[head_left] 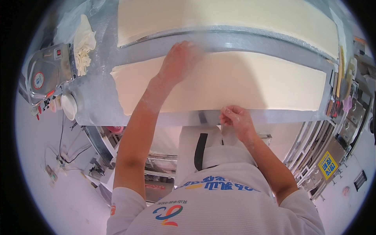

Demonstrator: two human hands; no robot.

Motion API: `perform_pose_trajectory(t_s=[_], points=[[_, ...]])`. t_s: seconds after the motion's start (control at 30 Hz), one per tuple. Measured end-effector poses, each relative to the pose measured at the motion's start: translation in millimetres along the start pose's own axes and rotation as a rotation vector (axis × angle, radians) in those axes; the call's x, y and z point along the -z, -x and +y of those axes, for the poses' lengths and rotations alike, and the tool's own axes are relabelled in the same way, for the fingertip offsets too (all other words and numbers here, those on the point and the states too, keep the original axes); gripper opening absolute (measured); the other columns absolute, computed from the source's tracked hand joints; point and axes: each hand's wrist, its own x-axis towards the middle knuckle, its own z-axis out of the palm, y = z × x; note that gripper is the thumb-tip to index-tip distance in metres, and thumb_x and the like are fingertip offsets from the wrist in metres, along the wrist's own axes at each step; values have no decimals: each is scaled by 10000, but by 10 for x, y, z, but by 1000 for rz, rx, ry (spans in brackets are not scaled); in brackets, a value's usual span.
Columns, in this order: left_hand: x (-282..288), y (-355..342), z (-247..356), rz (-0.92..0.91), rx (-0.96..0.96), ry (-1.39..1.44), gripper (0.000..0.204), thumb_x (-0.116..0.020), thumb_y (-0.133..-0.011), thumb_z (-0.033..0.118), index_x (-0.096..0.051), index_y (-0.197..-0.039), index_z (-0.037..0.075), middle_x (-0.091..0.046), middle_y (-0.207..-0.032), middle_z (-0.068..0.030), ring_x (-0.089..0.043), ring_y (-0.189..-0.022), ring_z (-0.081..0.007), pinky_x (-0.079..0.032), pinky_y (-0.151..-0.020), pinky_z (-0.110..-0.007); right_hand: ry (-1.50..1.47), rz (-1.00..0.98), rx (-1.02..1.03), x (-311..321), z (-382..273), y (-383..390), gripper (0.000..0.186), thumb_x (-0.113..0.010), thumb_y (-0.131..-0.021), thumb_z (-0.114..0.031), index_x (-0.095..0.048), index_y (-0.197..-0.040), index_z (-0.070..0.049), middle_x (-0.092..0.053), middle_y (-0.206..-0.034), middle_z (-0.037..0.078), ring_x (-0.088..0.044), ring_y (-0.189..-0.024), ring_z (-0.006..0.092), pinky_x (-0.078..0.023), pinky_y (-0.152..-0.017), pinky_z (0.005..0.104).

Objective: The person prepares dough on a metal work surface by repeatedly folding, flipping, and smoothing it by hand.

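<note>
A long, pale rolled-out dough sheet (219,84) lies across the grey metal worktop in front of me, its left end slightly ragged. My left hand (182,58) is over its far edge, left of the middle. Motion smears the fingers and a pale haze hangs beside them, so what they hold, if anything, is hidden. At the near edge of the sheet, right of the middle, my right hand (238,119) is closed, thumb and fingers curled together. Anything between those fingertips is too small to make out.
Beyond a strip of floured worktop (102,90) lies a second dough sheet (235,19). At left are a metal machine (51,72), crumpled dough scraps (83,45) and a white bowl (69,106). Wooden sticks and tools (340,78) line the right edge.
</note>
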Motion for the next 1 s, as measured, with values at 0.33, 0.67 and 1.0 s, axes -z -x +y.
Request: perform_pose_trajectory(t_s=[0.33, 0.67, 1.0], points=[[157, -193, -35, -322, 157, 262, 268, -777, -956, 196, -695, -1088, -22, -732, -936, -167, -653, -824, -263, -531, -777, -400, -330, 239, -17, -548, 382, -23, 295, -825, -1007, -280, -758, -1078, -2, -784, -919, 96, -749, -769, 172, -566, -674, 289], [236, -322, -5, -473, 134, 289, 352, -796, -902, 269, -626, -927, -37, -590, -823, -144, -510, -738, -235, -458, -688, -407, -421, 450, 43, -760, 457, 44, 352, -898, -942, -268, -745, -1067, 24, -769, -872, 97, -728, -688, 163, -545, -591, 275], [221, -393, 33, -655, 235, 213, 440, -854, -843, 362, -617, -830, -8, -533, -696, -88, -476, -667, -184, -429, -629, -409, -515, 451, 65, -790, 504, 10, 363, -922, -916, -258, -732, -1038, 26, -769, -875, 100, -712, -654, 144, -529, -548, 265]])
